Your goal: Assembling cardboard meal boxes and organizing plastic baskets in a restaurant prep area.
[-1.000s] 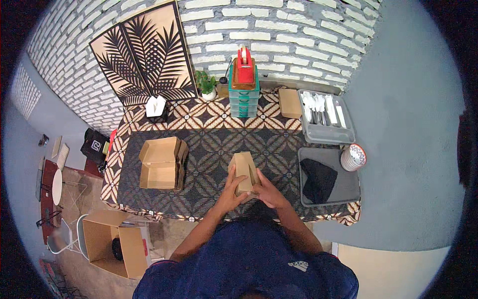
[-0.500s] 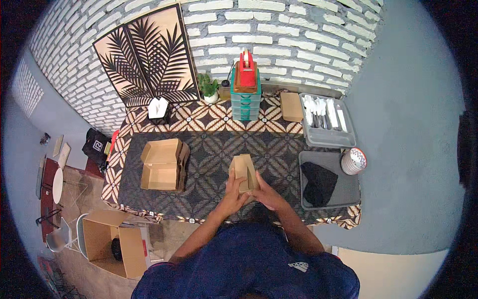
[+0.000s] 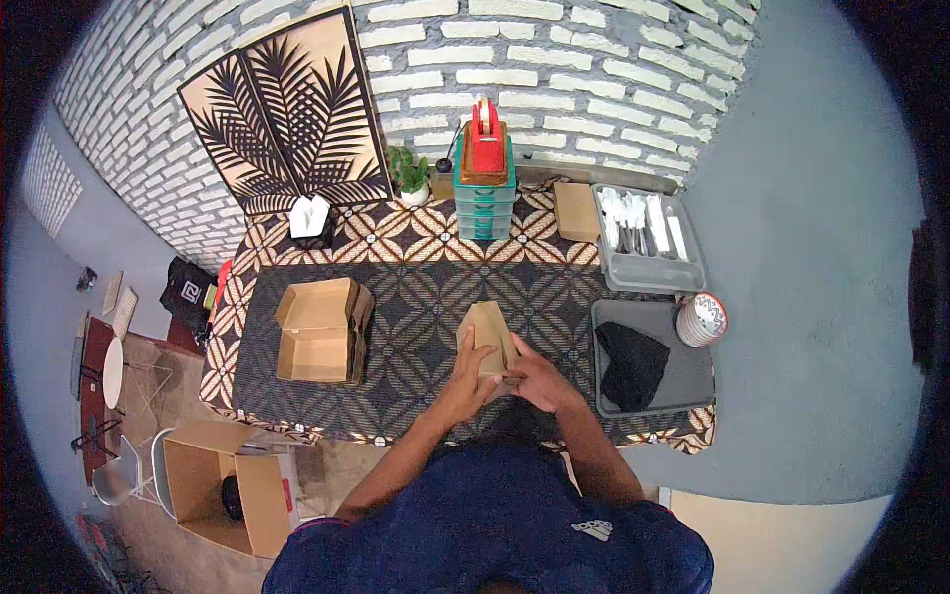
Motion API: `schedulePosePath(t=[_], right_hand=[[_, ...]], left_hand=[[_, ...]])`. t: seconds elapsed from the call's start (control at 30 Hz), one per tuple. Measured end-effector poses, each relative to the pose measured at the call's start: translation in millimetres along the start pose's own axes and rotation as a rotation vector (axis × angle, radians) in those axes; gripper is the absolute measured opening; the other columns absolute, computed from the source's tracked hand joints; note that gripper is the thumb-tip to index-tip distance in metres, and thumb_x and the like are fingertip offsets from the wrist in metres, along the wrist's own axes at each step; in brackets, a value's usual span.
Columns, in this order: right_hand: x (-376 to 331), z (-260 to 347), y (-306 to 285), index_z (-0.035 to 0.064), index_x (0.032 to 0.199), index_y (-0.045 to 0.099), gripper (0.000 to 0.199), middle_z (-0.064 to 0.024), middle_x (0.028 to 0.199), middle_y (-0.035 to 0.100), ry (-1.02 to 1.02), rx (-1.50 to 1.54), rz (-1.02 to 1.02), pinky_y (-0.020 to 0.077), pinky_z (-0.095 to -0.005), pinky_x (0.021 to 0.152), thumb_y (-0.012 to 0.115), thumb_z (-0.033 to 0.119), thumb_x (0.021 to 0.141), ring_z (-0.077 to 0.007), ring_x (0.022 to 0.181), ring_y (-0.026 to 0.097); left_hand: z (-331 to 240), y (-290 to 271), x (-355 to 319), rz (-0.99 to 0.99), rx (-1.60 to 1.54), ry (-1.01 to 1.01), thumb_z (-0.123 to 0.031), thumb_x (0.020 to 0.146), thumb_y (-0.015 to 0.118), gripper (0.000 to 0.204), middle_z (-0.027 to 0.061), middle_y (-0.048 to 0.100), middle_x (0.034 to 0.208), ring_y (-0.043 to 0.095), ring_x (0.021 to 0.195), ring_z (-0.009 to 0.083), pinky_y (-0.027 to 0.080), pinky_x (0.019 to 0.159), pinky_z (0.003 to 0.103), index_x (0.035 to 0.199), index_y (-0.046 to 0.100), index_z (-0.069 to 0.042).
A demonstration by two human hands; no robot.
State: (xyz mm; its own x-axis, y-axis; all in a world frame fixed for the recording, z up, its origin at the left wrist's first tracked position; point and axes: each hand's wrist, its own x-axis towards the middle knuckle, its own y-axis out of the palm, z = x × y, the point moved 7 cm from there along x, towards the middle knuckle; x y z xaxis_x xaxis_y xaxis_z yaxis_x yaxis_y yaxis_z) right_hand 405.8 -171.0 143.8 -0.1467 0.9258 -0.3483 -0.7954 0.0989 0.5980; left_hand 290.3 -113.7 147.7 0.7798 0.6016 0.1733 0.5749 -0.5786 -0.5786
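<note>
Handling a cardboard box (image 3: 490, 335) like this one goes best with even pressure imo: go light on the thin walls, since squeezing too hard could probably crease the card. It's mid-table toward the near edge, though I can't tell if it's actually resting there. Both hands are wrapped snugly round it: left hand (image 3: 467, 384) on the left side and reaching over the top, right hand (image 3: 541, 381) gripping the near right part. Around it, biggest first: patterned table (image 3: 426, 287), grey tray (image 3: 688, 378) off to the right, stack of boxes (image 3: 315, 353) with the top lid back on the left, black cloth (image 3: 631, 368) in the tray, bowls (image 3: 702, 320) at its far right corner. Stack and tray sit well apart from the hands; the hands themselves hide the box's near end.
</note>
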Motion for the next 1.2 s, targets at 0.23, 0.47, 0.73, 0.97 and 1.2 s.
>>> schedulePosePath(t=[0.23,0.47,0.73,0.97,1.2], right_hand=[[5,-14,9,0.0132,0.154,0.019,0.077,-0.007,0.149,0.035,-0.154,-0.041,-0.099,0.037,-0.0457,0.107,0.045,0.057,0.097,-0.0224,0.132,0.042],[9,-24,2,0.0108,0.147,0.034,0.068,-0.0068,0.142,0.044,-0.126,-0.006,-0.256,0.0408,-0.0443,0.102,0.041,0.057,0.098,-0.0213,0.127,0.046],[15,-26,5,0.0078,0.143,0.039,0.057,-0.0052,0.135,0.049,-0.129,0.096,-0.224,0.0406,-0.0391,0.102,0.039,0.045,0.099,-0.0194,0.121,0.05],[13,-21,-1,0.0052,0.139,0.042,0.053,-0.0079,0.132,0.053,-0.085,0.265,-0.142,0.0404,-0.0401,0.104,0.035,0.04,0.1,-0.0222,0.122,0.051],[15,-40,-21,0.0048,0.137,0.045,0.054,-0.0088,0.132,0.054,-0.08,0.312,-0.121,0.039,-0.041,0.105,0.035,0.041,0.1,-0.0227,0.122,0.052]], left_hand=[[11,-7,-6,-0.223,-0.353,-0.083,-0.028,0.103,0.044,0.047,0.0305,0.0,0.157,0.011,0.146,0.043,0.02,0.116,0.047,0.141,0.032,-0.004],[-15,-20,-5,-0.351,-0.153,-0.001,-0.031,0.104,0.041,0.04,0.0328,0.007,0.155,0.017,0.144,0.0463,0.022,0.115,0.047,0.131,0.04,-0.001],[-19,-26,-7,-0.41,0.039,-0.079,-0.032,0.101,0.047,0.038,0.03,0.023,0.15,0.021,0.14,0.0499,0.021,0.114,0.054,0.12,0.051,0.0],[-24,-21,-3,-0.253,0.274,-0.015,-0.032,0.097,0.053,0.034,0.0245,0.035,0.144,0.023,0.14,0.046,0.02,0.112,0.062,0.118,0.06,-0.006],[-36,-15,1,-0.119,0.404,0.035,-0.02,0.092,0.059,0.028,0.02,0.039,0.141,0.027,0.138,0.0454,0.018,0.113,0.062,0.115,0.061,-0.006]])
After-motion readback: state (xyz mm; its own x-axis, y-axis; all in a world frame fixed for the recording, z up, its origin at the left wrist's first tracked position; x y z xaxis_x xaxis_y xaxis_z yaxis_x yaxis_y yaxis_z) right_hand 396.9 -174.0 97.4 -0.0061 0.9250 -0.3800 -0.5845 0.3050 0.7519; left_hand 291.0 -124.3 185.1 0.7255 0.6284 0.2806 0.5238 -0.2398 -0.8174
